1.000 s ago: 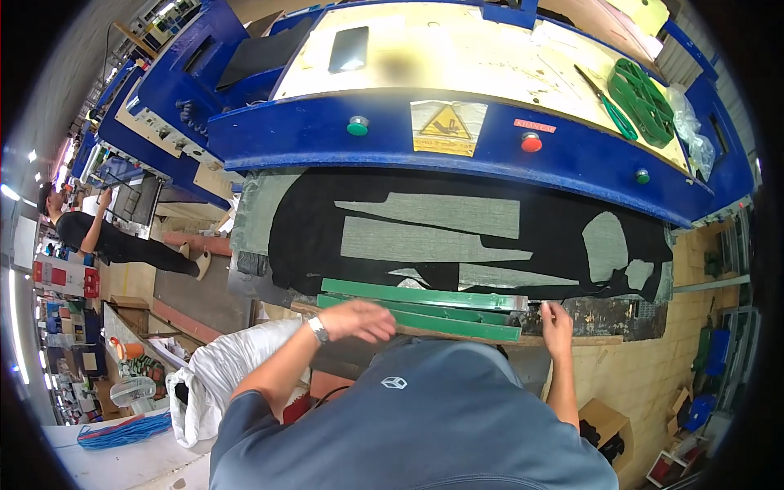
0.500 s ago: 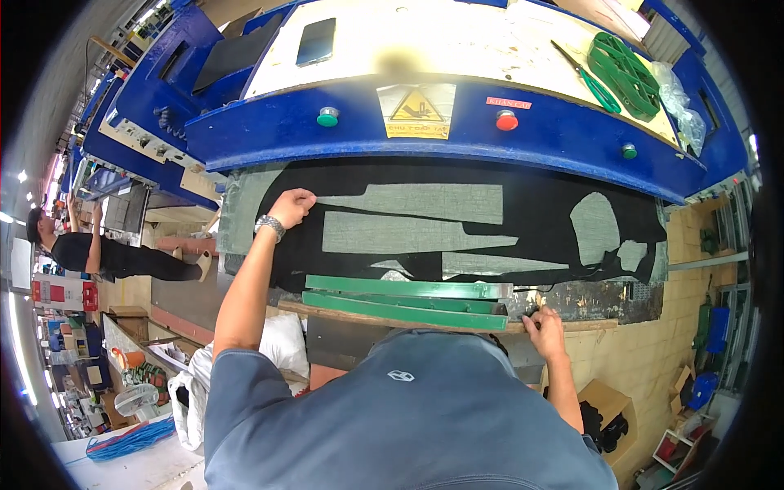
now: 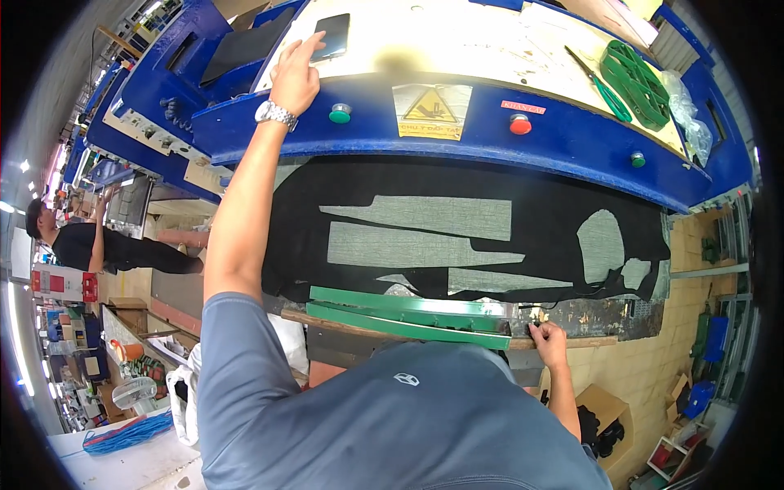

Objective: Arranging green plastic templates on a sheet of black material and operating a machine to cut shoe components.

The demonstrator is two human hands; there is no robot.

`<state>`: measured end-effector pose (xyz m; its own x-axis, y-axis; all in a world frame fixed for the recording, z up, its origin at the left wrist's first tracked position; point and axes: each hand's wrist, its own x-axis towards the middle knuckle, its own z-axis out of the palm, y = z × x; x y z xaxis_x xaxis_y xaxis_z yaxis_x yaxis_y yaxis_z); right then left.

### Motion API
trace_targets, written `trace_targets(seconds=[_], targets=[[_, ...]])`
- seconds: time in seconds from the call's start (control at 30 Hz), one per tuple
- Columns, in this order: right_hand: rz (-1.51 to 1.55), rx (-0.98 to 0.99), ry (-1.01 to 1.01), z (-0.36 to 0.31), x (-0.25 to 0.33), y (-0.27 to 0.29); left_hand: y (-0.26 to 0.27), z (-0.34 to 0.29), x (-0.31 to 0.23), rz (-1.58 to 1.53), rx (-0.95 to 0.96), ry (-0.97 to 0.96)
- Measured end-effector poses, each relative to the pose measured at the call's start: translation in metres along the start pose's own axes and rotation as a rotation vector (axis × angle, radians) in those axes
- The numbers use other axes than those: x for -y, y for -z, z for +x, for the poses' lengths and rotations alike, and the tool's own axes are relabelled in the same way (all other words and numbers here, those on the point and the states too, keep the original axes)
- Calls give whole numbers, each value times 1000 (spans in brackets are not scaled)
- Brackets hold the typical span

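Observation:
My left hand [image 3: 296, 77] is raised over the machine's blue front beam, with a metal watch on the wrist. Its fingers are apart, and their tips reach the near left side of a dark smartphone [image 3: 333, 37]. Below the beam lies a black sheet of material [image 3: 547, 188] with several shaped cut-outs, through which the grey-green board [image 3: 416, 216] shows. Along the near edge rests a long green cutting die [image 3: 408, 317]. Just right of its end, my right hand [image 3: 550, 343] is closed at the wooden strip [image 3: 584, 343]; what its fingers hold is hard to make out.
The blue press beam [image 3: 269, 139] carries green buttons [image 3: 340, 113] and a red one [image 3: 519, 124]. On its pale top, pliers-like green-handled tool [image 3: 608, 96] and a green die [image 3: 635, 86] lie right. A co-worker [image 3: 90, 241] stands at left. A cardboard box [image 3: 604, 412] sits lower right.
My left hand has left the edge of a cut-out in the black sheet and moved up to the phone. The right hand stays by the wooden strip, its fingers drawn closer together.

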<state>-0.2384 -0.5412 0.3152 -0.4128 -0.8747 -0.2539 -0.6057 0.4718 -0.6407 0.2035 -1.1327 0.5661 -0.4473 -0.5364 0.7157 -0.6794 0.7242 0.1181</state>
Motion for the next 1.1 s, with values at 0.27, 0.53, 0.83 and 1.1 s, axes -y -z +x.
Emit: trace_targets(seconds=[0.27, 0.53, 0.83, 1.1], targets=[[2, -81, 23, -6, -5, -8, -17, 3, 11, 39, 96, 35], [17, -101, 21, -7, -3, -8, -14, 10, 11, -56, 84, 25], [-8, -138, 43, -7, -6, -12, -29, 45, 39, -79, 143, 176], [-27, -162, 43, -8, -4, -12, -40, 47, 42, -123, 300, 226]])
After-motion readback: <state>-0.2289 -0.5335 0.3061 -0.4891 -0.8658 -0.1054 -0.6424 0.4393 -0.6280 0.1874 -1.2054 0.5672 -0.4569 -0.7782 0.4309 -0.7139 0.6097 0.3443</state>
